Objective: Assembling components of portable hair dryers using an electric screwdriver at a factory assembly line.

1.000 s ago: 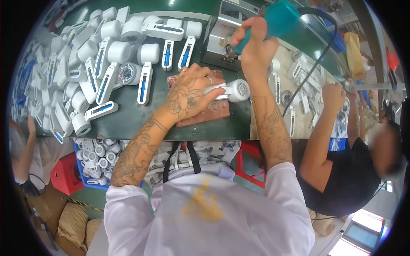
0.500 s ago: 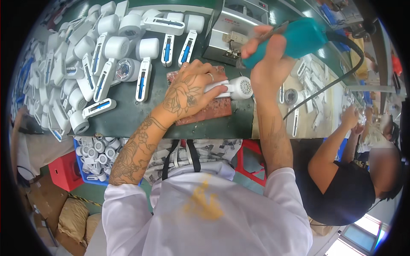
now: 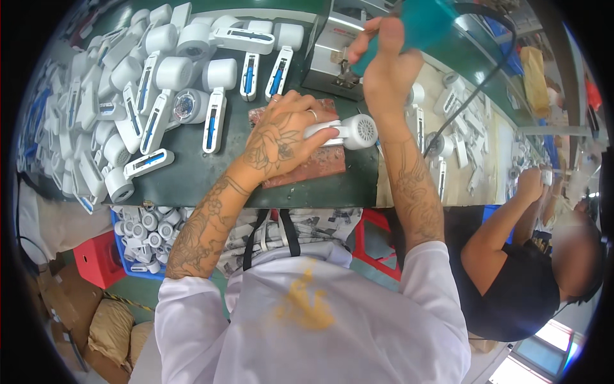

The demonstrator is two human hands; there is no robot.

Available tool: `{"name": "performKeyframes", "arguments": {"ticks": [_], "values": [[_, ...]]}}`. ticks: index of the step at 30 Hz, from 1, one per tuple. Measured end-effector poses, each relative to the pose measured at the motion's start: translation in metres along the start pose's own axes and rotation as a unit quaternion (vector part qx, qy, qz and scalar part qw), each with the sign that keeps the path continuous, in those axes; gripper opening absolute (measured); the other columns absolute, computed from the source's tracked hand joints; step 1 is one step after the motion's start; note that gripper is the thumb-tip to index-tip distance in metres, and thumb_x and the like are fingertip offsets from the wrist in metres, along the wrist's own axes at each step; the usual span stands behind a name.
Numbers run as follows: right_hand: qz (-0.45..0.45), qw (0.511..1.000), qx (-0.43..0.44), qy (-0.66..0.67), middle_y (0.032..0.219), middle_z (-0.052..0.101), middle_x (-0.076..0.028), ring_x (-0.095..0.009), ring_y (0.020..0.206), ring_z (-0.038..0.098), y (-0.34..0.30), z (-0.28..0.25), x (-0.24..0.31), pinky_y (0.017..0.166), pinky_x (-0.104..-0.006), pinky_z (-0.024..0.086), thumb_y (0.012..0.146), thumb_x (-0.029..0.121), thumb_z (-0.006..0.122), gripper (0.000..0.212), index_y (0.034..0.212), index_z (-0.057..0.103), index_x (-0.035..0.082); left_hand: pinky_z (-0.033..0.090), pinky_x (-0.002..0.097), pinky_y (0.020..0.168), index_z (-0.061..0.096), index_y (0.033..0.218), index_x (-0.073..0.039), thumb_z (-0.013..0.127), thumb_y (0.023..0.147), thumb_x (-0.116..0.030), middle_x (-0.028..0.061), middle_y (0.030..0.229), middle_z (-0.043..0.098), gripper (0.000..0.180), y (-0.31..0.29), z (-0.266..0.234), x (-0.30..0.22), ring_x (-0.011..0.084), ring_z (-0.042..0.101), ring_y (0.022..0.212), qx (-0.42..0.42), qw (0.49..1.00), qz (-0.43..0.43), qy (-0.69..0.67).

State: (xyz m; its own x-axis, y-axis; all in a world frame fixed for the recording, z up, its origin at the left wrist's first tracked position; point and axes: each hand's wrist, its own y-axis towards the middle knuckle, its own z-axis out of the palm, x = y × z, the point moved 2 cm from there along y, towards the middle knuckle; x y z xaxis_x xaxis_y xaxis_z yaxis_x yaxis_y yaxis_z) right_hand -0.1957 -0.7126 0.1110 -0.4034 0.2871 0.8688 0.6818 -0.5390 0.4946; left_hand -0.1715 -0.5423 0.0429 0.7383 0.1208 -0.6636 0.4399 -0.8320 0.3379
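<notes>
My left hand [image 3: 281,137] is closed on a white handheld fan [image 3: 361,132], pressing its handle down on a worn reddish board [image 3: 313,168]. The round slotted head of the fan points right, past the board's edge. Up by a grey metal box-shaped machine [image 3: 336,48], my right hand [image 3: 390,70] is wrapped round a teal electric screwdriver [image 3: 425,25] with a dark cable. The tool's lower end is at the machine's front; its tip is hidden by my fingers.
Several half-open white fans [image 3: 214,118] with blue parts inside are heaped on the left of the green table. More white parts lie on a beige sheet [image 3: 476,166] at the right. A blue crate [image 3: 144,274] of fan heads stands below. A co-worker [image 3: 511,281] sits at the right.
My right hand has moved up and left with the screwdriver, closer to the metal machine. My left hand and the fan have hardly moved. The co-worker's arm has shifted slightly.
</notes>
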Motion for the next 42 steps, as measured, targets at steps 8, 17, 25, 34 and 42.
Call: {"name": "performKeyframes", "arguments": {"ticks": [8,17,25,34,42], "values": [[0.049,0.998,-0.031,0.018,0.068,0.054,-0.008,-0.02,0.06,0.053,-0.04,-0.015,0.031,0.058,-0.0331,0.046,0.102,0.055,0.051,0.062,0.105,0.059,-0.007,0.044,0.0385,0.09,0.076,0.114,-0.01,0.072,0.089,-0.03,0.0028,0.104,0.067,0.032,0.002,0.0,-0.001,0.0239,0.056,0.096,-0.012,1.0,0.015,0.008],[0.05,0.998,0.011,0.026,0.068,0.054,-0.008,-0.019,0.06,0.055,-0.049,-0.011,0.022,0.058,-0.033,0.047,0.102,0.057,0.052,0.063,0.105,0.057,-0.006,0.043,0.0366,0.09,0.076,0.116,-0.01,0.071,0.089,-0.028,0.0023,0.105,0.068,0.032,0.0,0.001,0.001,0.0237,0.056,0.095,-0.002,1.0,0.008,0.013],[0.068,0.996,0.024,0.045,0.069,0.054,-0.009,-0.019,0.06,0.053,-0.057,-0.011,0.009,0.059,-0.0345,0.048,0.099,0.058,0.055,0.06,0.096,0.054,-0.002,0.044,0.0422,0.092,0.076,0.1,-0.008,0.069,0.091,-0.033,0.004,0.102,0.064,0.028,-0.001,0.006,0.001,0.0273,0.057,0.097,-0.011,1.0,0.003,0.015],[0.087,0.995,0.024,0.034,0.069,0.054,-0.009,-0.02,0.06,0.054,-0.055,-0.011,0.008,0.058,-0.0343,0.047,0.099,0.061,0.055,0.062,0.096,0.054,-0.002,0.045,0.0411,0.088,0.073,0.099,-0.006,0.069,0.09,-0.03,0.0048,0.1,0.063,0.026,0.002,0.003,-0.002,0.027,0.057,0.094,-0.021,1.0,0.001,0.022],[0.006,0.996,-0.039,0.078,0.067,0.061,-0.005,-0.011,0.058,0.056,-0.021,-0.011,0.017,0.055,-0.0259,0.044,0.103,0.038,0.059,0.041,0.099,0.064,-0.003,0.045,0.042,0.086,0.073,0.097,-0.007,0.066,0.09,-0.024,0.0065,0.099,0.065,0.02,0.001,0.004,-0.002,0.0287,0.059,0.093,-0.021,1.0,0.002,0.0]]}}
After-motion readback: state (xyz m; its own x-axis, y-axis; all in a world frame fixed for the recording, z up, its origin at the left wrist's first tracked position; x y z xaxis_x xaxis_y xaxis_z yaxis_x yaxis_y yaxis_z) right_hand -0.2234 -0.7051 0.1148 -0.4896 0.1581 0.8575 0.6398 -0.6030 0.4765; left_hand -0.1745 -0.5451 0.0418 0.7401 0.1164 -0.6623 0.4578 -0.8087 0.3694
